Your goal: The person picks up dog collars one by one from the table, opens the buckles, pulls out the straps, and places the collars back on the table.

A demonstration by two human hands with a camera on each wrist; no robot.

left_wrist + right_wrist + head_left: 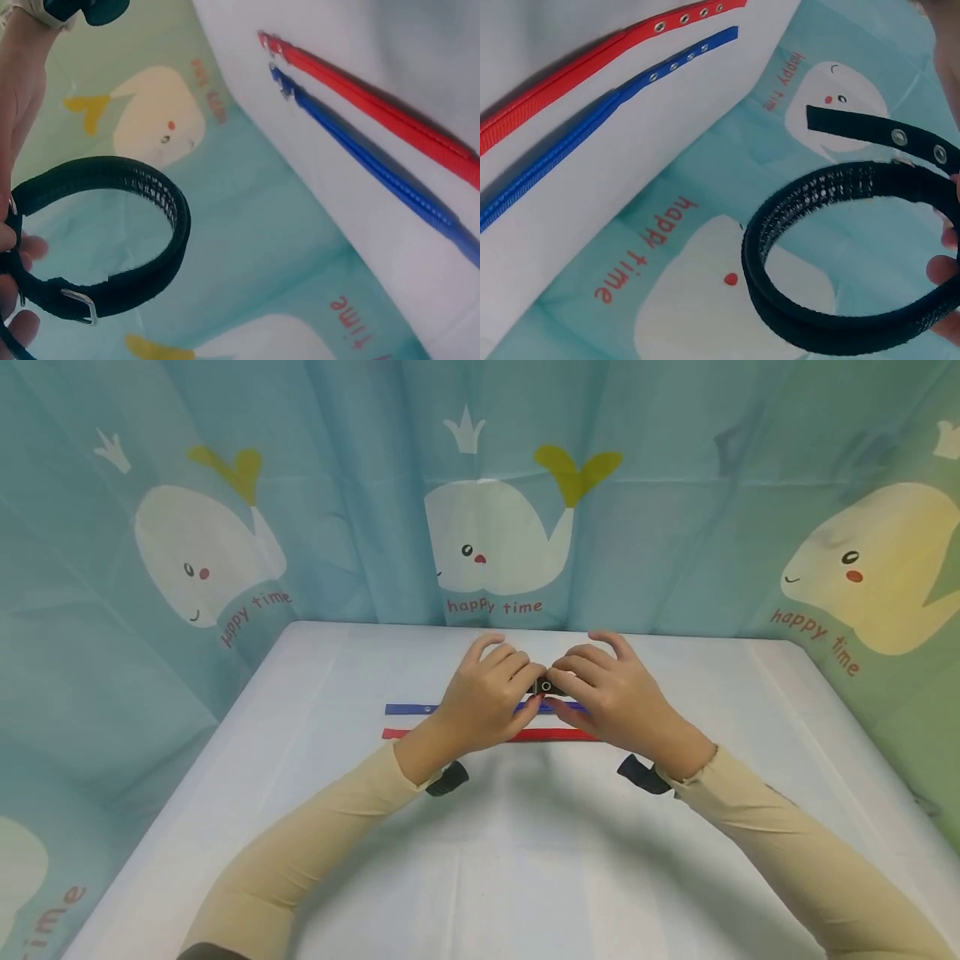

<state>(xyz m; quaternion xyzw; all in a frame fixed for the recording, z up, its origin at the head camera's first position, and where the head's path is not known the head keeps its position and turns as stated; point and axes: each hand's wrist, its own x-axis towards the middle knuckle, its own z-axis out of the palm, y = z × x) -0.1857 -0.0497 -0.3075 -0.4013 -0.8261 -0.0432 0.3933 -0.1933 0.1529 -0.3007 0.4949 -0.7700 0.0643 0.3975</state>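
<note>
Both hands meet over the far part of the table. Between them they hold a black collar (546,687), its strap bent round into a loop. The left hand (487,693) pinches it from the left; the right hand (611,693) pinches it from the right. In the left wrist view a metal ring (91,306) sits on the loop near the fingers. The collar's flat tail (855,126), with metal eyelets, sticks out past the grip in the right wrist view. A blue collar (405,709) and a red collar (555,735) lie stretched out side by side beneath the hands.
A white cloth (480,877) covers the table. Behind and at the sides hangs a blue-green curtain (352,527) printed with whales, close to the table edges. A dark wrist-worn device (447,779) shows beneath the left wrist, another (642,774) beneath the right.
</note>
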